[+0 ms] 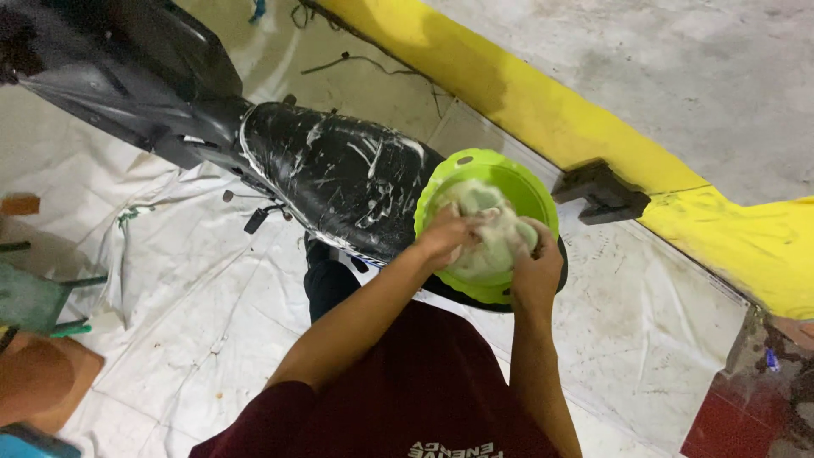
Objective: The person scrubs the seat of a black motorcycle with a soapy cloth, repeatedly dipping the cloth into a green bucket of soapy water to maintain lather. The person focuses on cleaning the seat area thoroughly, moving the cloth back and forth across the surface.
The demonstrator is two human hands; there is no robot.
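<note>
A bright green plastic basin rests on the rear of a black motorcycle seat streaked with white soap suds. Inside the basin lies a pale, foamy cloth. Both of my hands are in the basin, squeezed around that cloth: my left hand grips its left side, my right hand holds its right side. Foam covers parts of my fingers.
The dark motorcycle body stretches to the upper left. A white tarp covers the floor beneath. A yellow painted curb runs diagonally at the right, with a black block beside it. Green and brown objects sit at the left edge.
</note>
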